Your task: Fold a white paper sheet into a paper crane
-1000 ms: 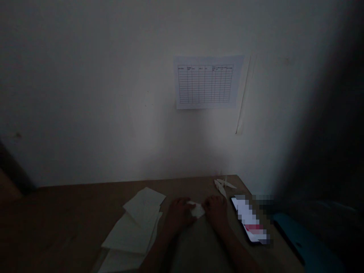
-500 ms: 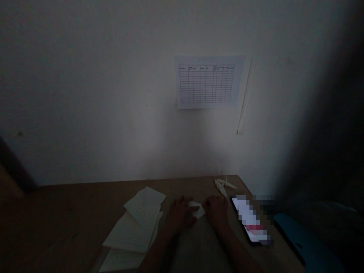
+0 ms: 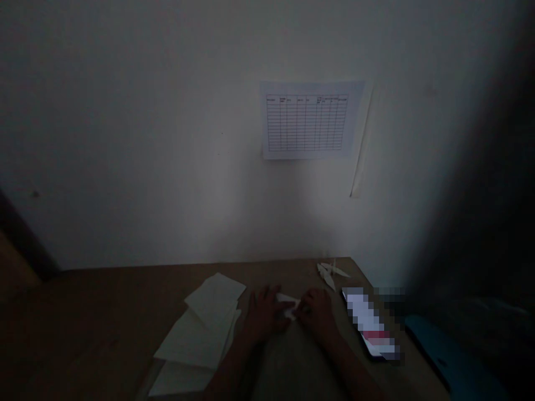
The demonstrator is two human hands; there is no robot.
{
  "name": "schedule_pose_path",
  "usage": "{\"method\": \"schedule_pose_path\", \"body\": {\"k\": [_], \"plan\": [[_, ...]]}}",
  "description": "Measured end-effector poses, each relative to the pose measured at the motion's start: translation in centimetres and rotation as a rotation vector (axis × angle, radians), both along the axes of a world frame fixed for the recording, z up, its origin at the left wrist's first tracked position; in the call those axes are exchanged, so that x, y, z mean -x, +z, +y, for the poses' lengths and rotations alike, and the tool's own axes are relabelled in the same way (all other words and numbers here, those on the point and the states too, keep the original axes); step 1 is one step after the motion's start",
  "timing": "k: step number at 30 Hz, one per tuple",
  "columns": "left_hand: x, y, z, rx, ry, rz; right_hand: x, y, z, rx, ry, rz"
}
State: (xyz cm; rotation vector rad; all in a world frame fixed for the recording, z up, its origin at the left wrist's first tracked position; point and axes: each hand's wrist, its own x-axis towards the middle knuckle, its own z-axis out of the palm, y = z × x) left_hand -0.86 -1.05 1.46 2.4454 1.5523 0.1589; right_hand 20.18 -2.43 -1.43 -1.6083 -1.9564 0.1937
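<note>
- Paper, small, white, angular (image 3: 286,298); long axis unclear.
- Bare left hand (image 3: 263,316) touching at nine o'clock, fingers apart.
- Bare right hand (image 3: 315,312) at three o'clock, fingers bunched; pinch unclear.

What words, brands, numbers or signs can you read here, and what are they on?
No text is readable.
Printed table sheet on the wall: header words too small to read.
Smartphone: screen pixelated, unreadable.
Loose paper sheets and small white paper piece: no legible writing.
</note>
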Motion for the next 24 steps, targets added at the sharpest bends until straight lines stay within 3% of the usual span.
{"method": "schedule_pose_path", "body": {"k": [11,24], "plan": [[-0.1,0.0,0.0,0.029,0.022,0.012,0.2,0.0,0.0,0.075,-0.065,0.007],[-0.1,0.1,-0.2,0.025,0.015,-0.019,-2.9,-0.8,1.4,0.004,-0.154,-0.04]]}}
